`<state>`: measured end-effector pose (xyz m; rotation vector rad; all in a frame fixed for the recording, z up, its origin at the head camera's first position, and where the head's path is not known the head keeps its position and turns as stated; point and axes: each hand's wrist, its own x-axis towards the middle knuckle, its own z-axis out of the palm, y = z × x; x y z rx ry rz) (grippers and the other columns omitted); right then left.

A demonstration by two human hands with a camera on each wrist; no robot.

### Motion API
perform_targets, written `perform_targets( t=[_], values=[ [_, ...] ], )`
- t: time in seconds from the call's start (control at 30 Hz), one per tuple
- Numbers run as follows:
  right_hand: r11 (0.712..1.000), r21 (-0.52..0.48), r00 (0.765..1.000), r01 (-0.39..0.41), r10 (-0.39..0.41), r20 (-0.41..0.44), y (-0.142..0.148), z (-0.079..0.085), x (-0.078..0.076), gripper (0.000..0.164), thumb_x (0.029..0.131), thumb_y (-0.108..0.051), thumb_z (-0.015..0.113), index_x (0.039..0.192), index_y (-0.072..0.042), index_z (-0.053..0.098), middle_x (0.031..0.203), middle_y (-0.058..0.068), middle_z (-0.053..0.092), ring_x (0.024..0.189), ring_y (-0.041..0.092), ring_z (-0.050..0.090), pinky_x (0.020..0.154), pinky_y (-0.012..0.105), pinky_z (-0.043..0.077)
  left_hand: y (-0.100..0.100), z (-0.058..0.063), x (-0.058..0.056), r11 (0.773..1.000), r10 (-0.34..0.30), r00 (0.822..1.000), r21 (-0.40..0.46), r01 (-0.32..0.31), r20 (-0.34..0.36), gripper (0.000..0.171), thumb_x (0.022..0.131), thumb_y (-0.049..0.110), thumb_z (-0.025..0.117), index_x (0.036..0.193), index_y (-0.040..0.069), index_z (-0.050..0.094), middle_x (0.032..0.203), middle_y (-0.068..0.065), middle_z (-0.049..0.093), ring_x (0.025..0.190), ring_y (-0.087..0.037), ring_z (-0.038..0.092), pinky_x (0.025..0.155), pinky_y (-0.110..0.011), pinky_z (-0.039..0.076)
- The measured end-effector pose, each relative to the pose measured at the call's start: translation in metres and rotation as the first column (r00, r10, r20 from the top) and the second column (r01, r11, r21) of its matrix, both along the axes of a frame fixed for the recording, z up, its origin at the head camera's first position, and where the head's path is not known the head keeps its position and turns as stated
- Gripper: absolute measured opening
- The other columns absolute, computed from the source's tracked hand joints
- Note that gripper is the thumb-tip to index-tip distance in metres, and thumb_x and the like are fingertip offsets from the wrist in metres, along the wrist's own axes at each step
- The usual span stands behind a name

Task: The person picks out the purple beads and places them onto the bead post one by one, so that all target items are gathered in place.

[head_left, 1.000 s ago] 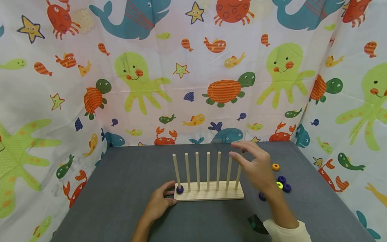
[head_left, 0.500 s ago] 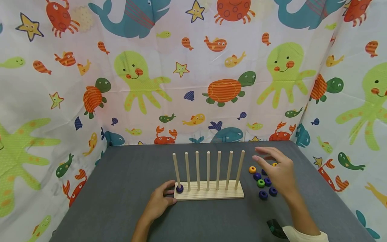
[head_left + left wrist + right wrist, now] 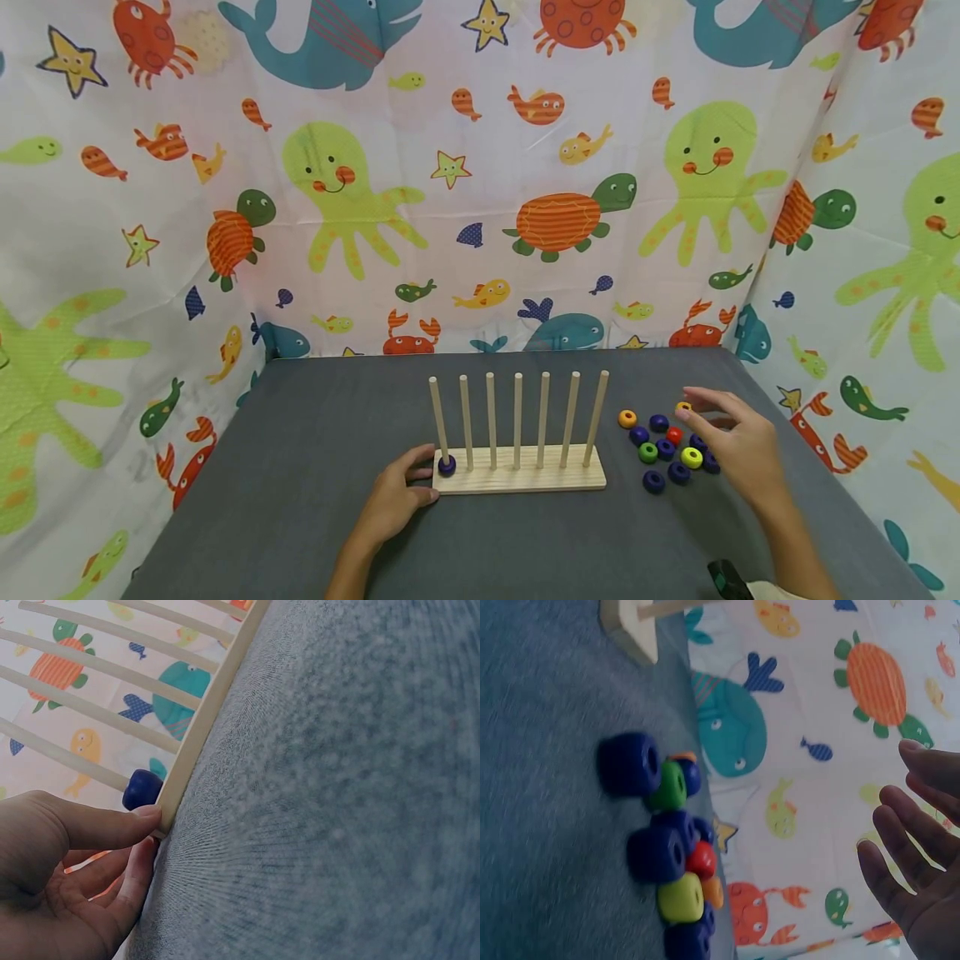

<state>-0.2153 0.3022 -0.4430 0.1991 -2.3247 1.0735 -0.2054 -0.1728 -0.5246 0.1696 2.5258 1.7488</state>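
Note:
A pale wooden peg board [image 3: 517,481] with several upright pegs stands on the table. One dark blue bead [image 3: 447,467] sits at the foot of its leftmost peg. At the board's left end, my left hand [image 3: 392,498] grips the base between thumb and fingers, close beside that bead [image 3: 142,789]. My right hand [image 3: 744,442] hovers over the right side of a group of loose beads, partly covering it. The fingers are spread apart and hold nothing in the right wrist view. Among the loose beads are a red bead [image 3: 674,436], a green bead [image 3: 647,452] and a yellow bead [image 3: 692,457].
Several blue beads [image 3: 654,482] and an orange bead [image 3: 627,419] lie in the same group, right of the board. The grey cloth table [image 3: 337,417] ends at a hanging curtain [image 3: 450,217] printed with sea animals, which also runs along both sides.
My right hand has moved right and down, from the rightmost pegs to over the loose beads, uncovering more of them. The left hand and the board have stayed in place.

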Motion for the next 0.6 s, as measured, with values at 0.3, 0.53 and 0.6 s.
perform_targets(
  t=[0.3,0.53,0.6],
  values=[
    [0.997,0.054,0.991,0.052,-0.058,0.12,0.031,-0.019,0.0,0.039,0.097,-0.026,0.08,0.13,-0.007,0.073,0.11,-0.004,0.072,0.094,-0.016,0.056,0.078,-0.001,0.044,0.0,0.003,0.002,0.999,0.003,1.0,0.036,-0.003,-0.009,0.07,0.085,-0.011,0.076,0.151,-0.003,0.053,0.153,-0.026,0.055,0.128,-0.043,0.063,0.088,-0.036,0.063],
    [0.99,0.122,0.955,0.076,-0.108,0.278,0.05,-0.035,-0.004,0.048,0.098,-0.036,0.078,0.135,-0.006,0.07,0.118,0.02,0.076,0.093,-0.012,0.055,0.086,0.031,0.055,0.001,0.003,0.002,1.0,0.012,1.0,0.022,-0.012,-0.006,0.07,0.085,-0.009,0.077,0.151,-0.001,0.054,0.152,-0.024,0.056,0.128,-0.041,0.064,0.088,-0.036,0.063],
    [0.989,0.131,0.945,0.072,-0.11,0.309,0.054,-0.041,-0.006,0.049,0.098,-0.035,0.078,0.136,-0.004,0.069,0.119,0.022,0.076,0.097,0.003,0.064,0.088,0.05,0.054,0.001,0.003,0.002,1.0,0.012,1.0,0.023,-0.012,-0.005,0.07,0.085,-0.01,0.077,0.151,-0.001,0.054,0.152,-0.024,0.056,0.128,-0.041,0.064,0.088,-0.035,0.063]
  ],
)
